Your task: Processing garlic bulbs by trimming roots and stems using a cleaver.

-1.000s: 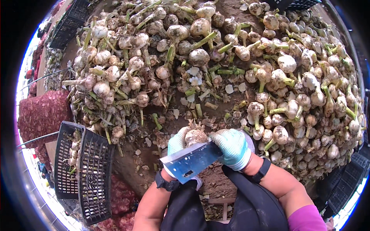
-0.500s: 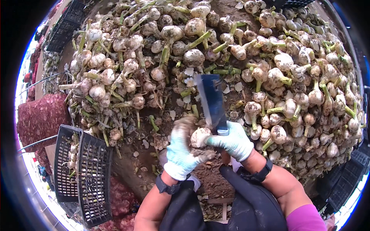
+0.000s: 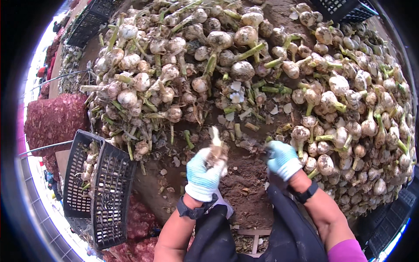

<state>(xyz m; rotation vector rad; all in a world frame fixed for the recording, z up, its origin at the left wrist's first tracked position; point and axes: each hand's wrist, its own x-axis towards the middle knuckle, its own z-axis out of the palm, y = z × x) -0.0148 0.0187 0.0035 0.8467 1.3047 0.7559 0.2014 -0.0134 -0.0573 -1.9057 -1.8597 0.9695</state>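
Note:
My left hand [image 3: 203, 173], in a white and light-blue glove, is closed round a garlic bulb [image 3: 217, 153] with its pale stem pointing up. Much of the bulb is covered by the fingers. My right hand [image 3: 282, 160], gloved alike, is held apart to the right beside the heap, its fingers curled and dirty at the tips. What it grips cannot be made out, and no blade shows. Trimmed garlic stalks [image 3: 252, 126] and pale skin scraps lie on the soil beyond my hands.
Heaps of garlic bulbs with stems lie at the far left [image 3: 131, 78] and on the right [image 3: 349, 126]. A black plastic crate [image 3: 112, 192] stands tilted at the near left, beside red mesh sacks [image 3: 54, 120]. More black crates [image 3: 345, 9] stand at the back right.
My hands have moved apart. The broad blade that stood up from my right hand has dropped from sight. The bulb in my left hand now has its stem upward.

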